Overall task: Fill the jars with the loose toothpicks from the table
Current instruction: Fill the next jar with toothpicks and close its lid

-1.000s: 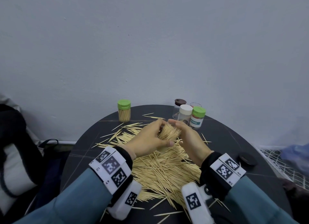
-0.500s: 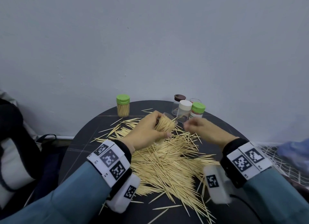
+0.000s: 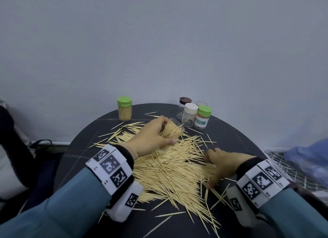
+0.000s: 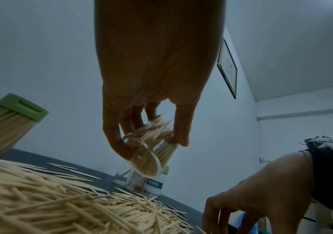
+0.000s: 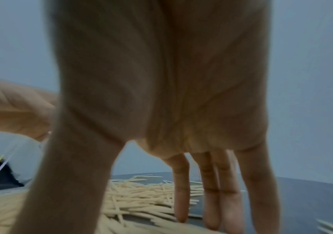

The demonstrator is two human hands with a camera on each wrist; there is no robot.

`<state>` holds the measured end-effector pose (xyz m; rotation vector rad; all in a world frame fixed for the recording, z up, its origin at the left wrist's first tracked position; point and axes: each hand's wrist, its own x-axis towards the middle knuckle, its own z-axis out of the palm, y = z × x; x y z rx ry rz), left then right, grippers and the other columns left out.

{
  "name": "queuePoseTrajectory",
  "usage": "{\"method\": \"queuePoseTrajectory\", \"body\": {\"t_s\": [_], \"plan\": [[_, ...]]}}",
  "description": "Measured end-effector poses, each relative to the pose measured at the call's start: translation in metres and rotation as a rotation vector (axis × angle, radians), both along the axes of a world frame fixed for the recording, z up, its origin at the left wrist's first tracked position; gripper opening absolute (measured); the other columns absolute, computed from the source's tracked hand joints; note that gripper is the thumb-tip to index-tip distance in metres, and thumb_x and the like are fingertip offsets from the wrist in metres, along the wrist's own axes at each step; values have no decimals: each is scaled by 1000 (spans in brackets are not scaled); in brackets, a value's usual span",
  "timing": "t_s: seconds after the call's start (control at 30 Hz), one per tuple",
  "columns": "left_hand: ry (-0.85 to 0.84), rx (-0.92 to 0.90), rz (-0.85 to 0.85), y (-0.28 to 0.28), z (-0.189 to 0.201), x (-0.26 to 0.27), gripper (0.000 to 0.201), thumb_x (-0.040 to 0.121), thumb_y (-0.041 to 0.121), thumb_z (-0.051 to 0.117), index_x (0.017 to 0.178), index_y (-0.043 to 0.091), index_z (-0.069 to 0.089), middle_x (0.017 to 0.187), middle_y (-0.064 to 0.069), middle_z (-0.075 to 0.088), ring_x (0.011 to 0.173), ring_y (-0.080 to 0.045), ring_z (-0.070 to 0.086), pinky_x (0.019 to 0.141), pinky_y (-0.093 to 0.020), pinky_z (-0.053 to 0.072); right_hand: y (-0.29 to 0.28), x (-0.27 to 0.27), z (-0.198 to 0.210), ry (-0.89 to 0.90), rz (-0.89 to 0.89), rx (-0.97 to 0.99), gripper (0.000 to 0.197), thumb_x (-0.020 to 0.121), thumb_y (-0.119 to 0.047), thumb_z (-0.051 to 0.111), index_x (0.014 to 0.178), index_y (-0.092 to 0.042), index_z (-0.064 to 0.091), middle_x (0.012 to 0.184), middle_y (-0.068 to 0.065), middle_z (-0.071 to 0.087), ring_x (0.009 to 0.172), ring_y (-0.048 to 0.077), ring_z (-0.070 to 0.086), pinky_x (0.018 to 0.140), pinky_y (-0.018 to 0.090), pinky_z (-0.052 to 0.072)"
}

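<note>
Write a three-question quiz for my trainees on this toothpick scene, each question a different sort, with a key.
1. True or false: the left hand grips a lidless jar packed with toothpicks.
2. Where do the right hand fingers rest? A) on the loose toothpicks B) on a lid C) in the air
3. Fill in: the full jar standing apart has a ____ lid.

Key: 1 true; 2 A; 3 green

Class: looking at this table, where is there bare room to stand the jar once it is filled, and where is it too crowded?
Bare tabletop lies right of the three-jar cluster, and between the green-lidded full jar and the left rim. The centre is crowded: the toothpick pile spreads under both hands.
</note>
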<state>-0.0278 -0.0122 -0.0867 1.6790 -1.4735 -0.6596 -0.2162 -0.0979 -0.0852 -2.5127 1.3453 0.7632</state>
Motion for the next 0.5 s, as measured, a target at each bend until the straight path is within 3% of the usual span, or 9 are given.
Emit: {"method": "queuePoseTrajectory", "body": {"t_s": [0.23,0.43,0.5], "plan": [[-2,9,-8,-1,-2,1,48,80,21,73,119,16,46,102,6,57,93,-9,55,76,-19,42,3,7,-5,-87,30,21,81,80,-42,69,141,-11,26,144,6,30,130,21,37,105,33,35],[-6,16,-10,-1,-2,0,46,80,20,74,117,15,47,103,3,60,93,-11,57,82,-26,46,9,22,-8,-101,131,-29,49,90,-31,60,129,-5,45,134,9,43,113,21,46,95,28,40],[-10,20,-10,-1,-2,0,46,80,20,73,117,15,47,102,3,59,92,-11,57,81,-25,46,11,26,-8,-93,142,-33,45,93,-28,55,130,-5,44,134,9,44,118,22,46,95,27,39]]}}
